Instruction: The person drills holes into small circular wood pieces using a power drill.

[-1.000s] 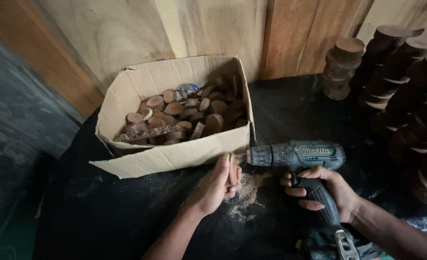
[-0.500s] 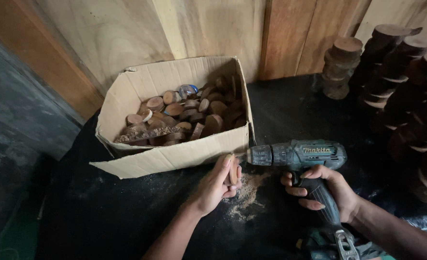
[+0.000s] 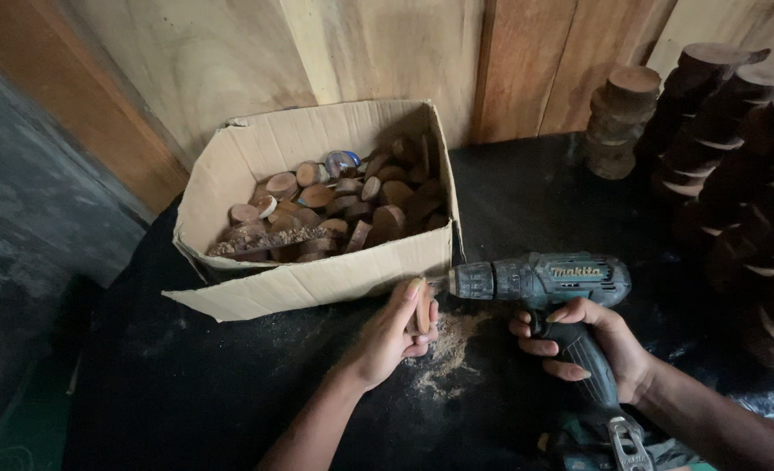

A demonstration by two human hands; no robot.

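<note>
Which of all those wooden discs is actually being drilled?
The disc held on edge in the left hand, against the drill tip. The others lie loose in the cardboard box.

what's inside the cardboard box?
The box holds a loose pile of round wood slices, plus one bluish item near the back. Its near wall hides the front of the pile, and anything beneath the top slices is covered.

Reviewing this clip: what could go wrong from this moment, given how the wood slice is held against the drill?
1. The left hand pinches the small wood slice upright, fingers right beside the bit of the drill; a slip might catch them.
2. No clamp shows; the slice could spin or jump free.
3. The right hand alone steers the drill, so it may wander and scatter more sawdust on the black table.
</note>
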